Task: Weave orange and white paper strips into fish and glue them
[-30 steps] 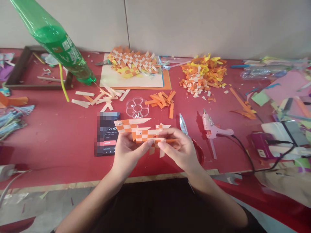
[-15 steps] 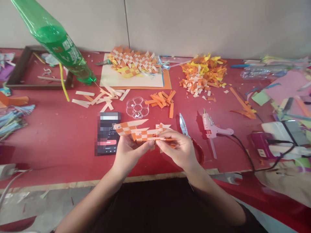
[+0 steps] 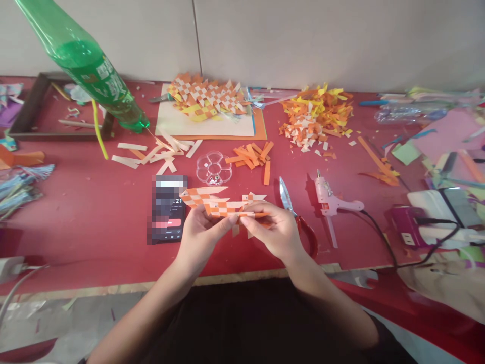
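Observation:
My left hand (image 3: 202, 227) and my right hand (image 3: 276, 227) meet over the front of the table, both closed on a small woven paper fish (image 3: 223, 208) in orange and cream checks. Both thumbs press along its lower edge; my right fingers hide its tail end. A second checked paper fish (image 3: 197, 195) shows just above my left fingers; whether that hand also holds it, I cannot tell. Beyond my right fingers is a third paper fish (image 3: 250, 198), partly covered. Right of my right hand lie scissors (image 3: 287, 197) with red handles, blades pointing away.
A phone (image 3: 175, 202) lies left of my hands. Beyond are a clear flower-shaped tray (image 3: 214, 168), orange strips (image 3: 252, 154), cream strips (image 3: 166, 149), woven fish in a heap (image 3: 208, 96) and paper scraps (image 3: 318, 114). A pink glue gun (image 3: 329, 199) and a green bottle (image 3: 102, 76) flank these.
The fish between my hands has shifted slightly upward and tilted, showing its checks at a different angle. The fish by my left fingers has tilted slightly too. Both hands keep their grip.

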A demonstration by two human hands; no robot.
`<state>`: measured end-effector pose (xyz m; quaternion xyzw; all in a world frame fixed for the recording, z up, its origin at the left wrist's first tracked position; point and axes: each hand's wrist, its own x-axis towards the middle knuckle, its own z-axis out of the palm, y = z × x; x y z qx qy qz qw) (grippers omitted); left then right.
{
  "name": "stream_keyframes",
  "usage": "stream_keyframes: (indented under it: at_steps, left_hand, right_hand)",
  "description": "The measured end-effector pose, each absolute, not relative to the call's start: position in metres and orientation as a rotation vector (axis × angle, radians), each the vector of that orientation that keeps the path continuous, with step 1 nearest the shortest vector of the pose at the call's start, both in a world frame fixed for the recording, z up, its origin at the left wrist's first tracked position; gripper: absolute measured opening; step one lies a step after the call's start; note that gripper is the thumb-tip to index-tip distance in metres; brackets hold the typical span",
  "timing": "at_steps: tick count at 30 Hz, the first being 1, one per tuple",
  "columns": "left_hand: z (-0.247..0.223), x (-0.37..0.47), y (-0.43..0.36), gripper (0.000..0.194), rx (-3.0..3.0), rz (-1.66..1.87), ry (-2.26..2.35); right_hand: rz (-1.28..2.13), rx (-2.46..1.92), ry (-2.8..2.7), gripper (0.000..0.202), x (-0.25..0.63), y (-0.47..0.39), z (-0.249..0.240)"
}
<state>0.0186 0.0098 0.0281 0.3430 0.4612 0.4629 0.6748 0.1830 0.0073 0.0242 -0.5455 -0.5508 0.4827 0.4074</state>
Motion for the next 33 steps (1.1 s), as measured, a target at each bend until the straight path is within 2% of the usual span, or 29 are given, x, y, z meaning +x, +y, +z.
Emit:
stream_keyframes:
  at_steps: [14,20,28,33]
  left_hand:
    - [0.021,0.016,0.006,0.024,0.743,1.033,1.065]
    - [0.022,0.016,0.006,0.010,0.770,1.044,1.053]
    - [0.021,0.014,0.007,0.008,0.754,0.995,1.057]
    - [0.016,0.015,0.008,0.022,0.663,1.041,1.098]
  right_hand:
    - [1.133,-1.356,-1.476,0.006,0.183,0.008,0.022]
    - [1.103,-1.273,-1.544,0.006,0.181,0.008,0.023]
    - [0.984,-1.225,-1.628,0.006,0.182,0.007,0.020]
    - [0.719,-1.162,-1.703,0.009,0.183,0.008,0.019]
